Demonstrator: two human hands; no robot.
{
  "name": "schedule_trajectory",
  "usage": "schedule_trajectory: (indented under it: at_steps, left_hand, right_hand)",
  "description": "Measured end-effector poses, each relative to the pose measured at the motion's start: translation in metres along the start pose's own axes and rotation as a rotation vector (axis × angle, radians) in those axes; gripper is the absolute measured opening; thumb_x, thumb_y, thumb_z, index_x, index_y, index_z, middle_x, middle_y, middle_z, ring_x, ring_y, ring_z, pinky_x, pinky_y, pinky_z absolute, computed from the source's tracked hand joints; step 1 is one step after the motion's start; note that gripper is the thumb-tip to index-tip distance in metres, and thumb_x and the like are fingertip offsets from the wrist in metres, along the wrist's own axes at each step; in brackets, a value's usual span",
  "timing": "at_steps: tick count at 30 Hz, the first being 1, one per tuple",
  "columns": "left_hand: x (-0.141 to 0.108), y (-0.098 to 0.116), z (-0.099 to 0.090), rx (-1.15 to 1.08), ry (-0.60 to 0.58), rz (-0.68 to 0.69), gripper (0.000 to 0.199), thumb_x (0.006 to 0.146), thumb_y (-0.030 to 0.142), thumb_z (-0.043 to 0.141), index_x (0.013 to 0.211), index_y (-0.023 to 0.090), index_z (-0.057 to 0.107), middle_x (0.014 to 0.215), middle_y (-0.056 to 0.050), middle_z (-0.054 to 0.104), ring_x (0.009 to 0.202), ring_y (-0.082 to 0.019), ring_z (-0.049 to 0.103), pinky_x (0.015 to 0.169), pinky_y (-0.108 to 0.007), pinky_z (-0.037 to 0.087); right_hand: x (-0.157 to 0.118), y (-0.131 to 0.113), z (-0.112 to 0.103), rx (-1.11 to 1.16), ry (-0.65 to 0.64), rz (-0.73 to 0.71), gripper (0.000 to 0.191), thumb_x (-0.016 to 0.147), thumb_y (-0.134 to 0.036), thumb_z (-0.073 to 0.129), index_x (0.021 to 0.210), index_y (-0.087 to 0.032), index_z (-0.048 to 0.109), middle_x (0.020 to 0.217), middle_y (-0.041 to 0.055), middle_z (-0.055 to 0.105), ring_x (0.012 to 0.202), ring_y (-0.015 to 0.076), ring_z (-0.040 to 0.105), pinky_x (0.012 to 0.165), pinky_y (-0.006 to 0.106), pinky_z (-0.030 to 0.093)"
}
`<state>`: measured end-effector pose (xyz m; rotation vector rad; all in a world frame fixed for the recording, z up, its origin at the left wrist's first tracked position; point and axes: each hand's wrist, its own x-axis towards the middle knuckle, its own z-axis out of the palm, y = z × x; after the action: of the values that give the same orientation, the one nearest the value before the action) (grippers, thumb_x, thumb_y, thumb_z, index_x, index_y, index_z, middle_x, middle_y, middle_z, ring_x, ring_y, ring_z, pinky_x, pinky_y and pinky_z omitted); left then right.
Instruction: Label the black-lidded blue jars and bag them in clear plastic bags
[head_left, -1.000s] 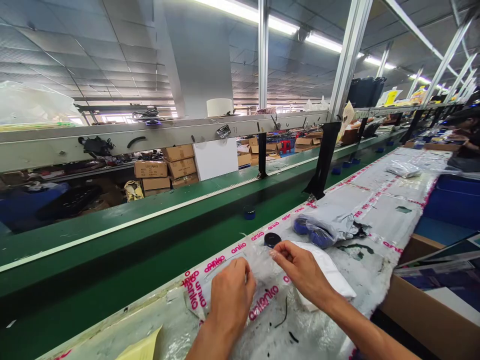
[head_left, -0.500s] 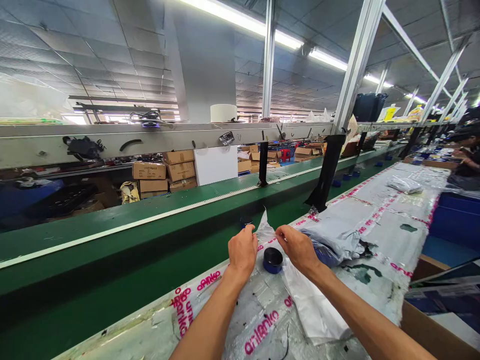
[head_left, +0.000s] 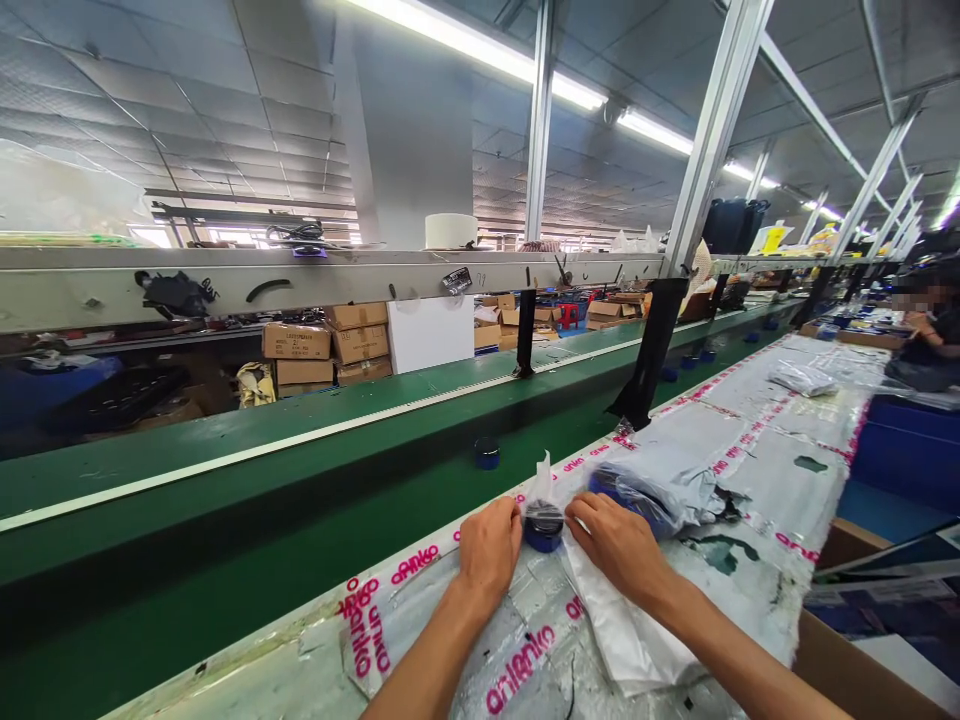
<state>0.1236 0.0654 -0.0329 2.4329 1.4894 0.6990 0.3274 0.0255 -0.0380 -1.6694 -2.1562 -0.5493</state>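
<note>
Now, on the anko-printed sheeting [head_left: 375,625], clear plastic film [head_left: 538,482] has come up into a peak over the blue lidded tin [head_left: 543,530], which sits near the far edge. The left hand [head_left: 489,550] and right hand [head_left: 615,548] curl closed, gripping the film on either side of the tin.

Blue jar [head_left: 543,533], it seems, half hidden under plastic film [head_left: 540,488], co-worker [head_left: 930,345] cut off at right

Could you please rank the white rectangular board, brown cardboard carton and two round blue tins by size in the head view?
White rectangular board, brown cardboard carton; round blue tin and plastic-wrapped blue tin unranked: nearness misleads.
</note>
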Motion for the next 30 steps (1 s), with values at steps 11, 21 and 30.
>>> schedule_trajectory:
  at_steps: [11, 21, 30]
  left_hand:
    - [-0.001, -0.004, 0.006, 0.000, -0.162, 0.114, 0.019, 0.089, 0.007, 0.051, 0.092, 0.018, 0.067, 0.104, -0.008, 0.070, 0.102, -0.024, 0.062, 0.089, -0.036, 0.045]
    - [0.008, -0.013, 0.008, -0.384, -0.053, -0.142, 0.012, 0.086, 0.015, 0.050, 0.084, 0.020, 0.060, 0.080, -0.002, 0.072, 0.076, -0.018, 0.067, 0.065, -0.026, 0.042]
    - [0.017, 0.001, -0.018, -0.586, 0.021, -0.314, 0.012, 0.081, 0.013, 0.051, 0.077, 0.020, 0.060, 0.070, -0.002, 0.073, 0.065, -0.016, 0.068, 0.057, -0.023, 0.041]
  right_hand:
    - [-0.008, -0.016, 0.002, 0.004, -0.032, -0.137, 0.024, 0.084, 0.002, 0.057, 0.078, -0.020, 0.067, 0.087, 0.0065, 0.071, 0.082, 0.0236, 0.062, 0.069, 0.034, 0.042]
    - [0.032, -0.018, -0.002, 0.214, -0.120, 0.182, 0.020, 0.094, -0.019, 0.049, 0.082, -0.019, 0.064, 0.074, 0.0024, 0.072, 0.069, 0.0179, 0.067, 0.059, 0.026, 0.038]
    - [0.046, -0.017, -0.022, 0.192, -0.070, 0.303, 0.019, 0.097, -0.019, 0.045, 0.097, -0.020, 0.063, 0.091, 0.0068, 0.075, 0.082, 0.0212, 0.070, 0.063, 0.027, 0.037]
